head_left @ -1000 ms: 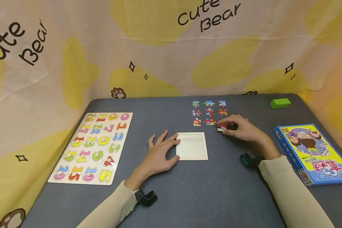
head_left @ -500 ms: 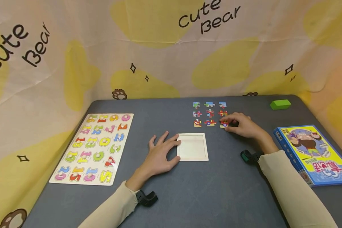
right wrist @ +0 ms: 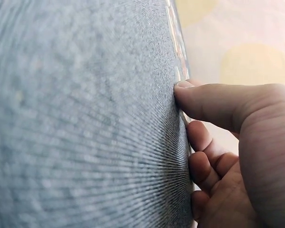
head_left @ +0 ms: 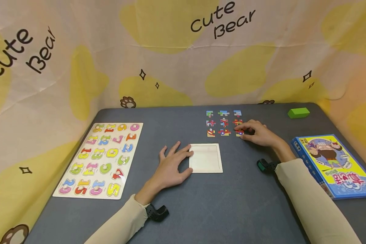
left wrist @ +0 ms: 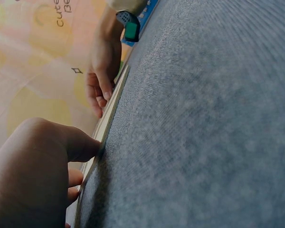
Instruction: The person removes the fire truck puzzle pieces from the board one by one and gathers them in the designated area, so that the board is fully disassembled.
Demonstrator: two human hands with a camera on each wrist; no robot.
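Small jigsaw puzzle pieces (head_left: 224, 132) lie in three spaced rows of three on the dark table. My right hand (head_left: 260, 133) pinches the corner puzzle piece (head_left: 239, 134) of the nearest row between thumb and forefinger, flat against the tabletop. In the right wrist view, the thumb (right wrist: 213, 102) presses at that piece's edge and the other fingers curl beneath. Spread out, my left hand (head_left: 170, 167) rests at the left edge of a shallow white puzzle tray (head_left: 205, 158). Thumb and fingertips touch its rim, and no pieces lie inside.
To the left lies a white number puzzle board (head_left: 102, 154) with colourful pegged digits. A blue and yellow box (head_left: 337, 166) sits beside the right forearm. A green block (head_left: 298, 113) is at the back right, before a printed cloth backdrop (head_left: 167, 51).
My right hand has moved the puzzle piece slightly away and to the right, into the end of the nearest row, where it now lies. My left hand has stayed at the tray.
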